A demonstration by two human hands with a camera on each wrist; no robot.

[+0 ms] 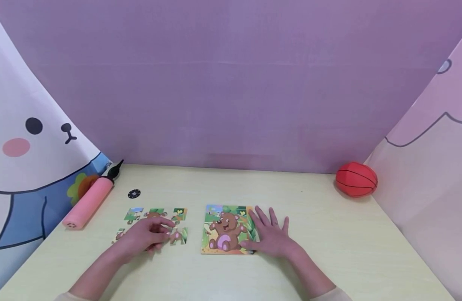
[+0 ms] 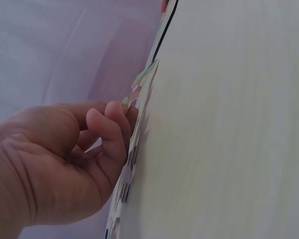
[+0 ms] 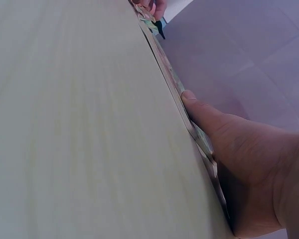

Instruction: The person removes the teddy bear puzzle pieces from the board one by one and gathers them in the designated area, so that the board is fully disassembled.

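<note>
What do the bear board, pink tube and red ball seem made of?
Bear board: probably printed wood or card, given its thin pale edge. Pink tube: likely smooth plastic, straight and evenly coloured. Red ball: matte, perhaps fabric or vinyl, given its lumpy outline.

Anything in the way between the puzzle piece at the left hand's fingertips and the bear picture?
Nothing visible: only tabletop separates the puzzle piece from the bear picture. The right hand rests over the picture's right edge, outside that gap.

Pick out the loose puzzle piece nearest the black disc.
The top-left piece in the head view, with blue along its top; the other visible loose pieces lie farther from the disc.
</note>
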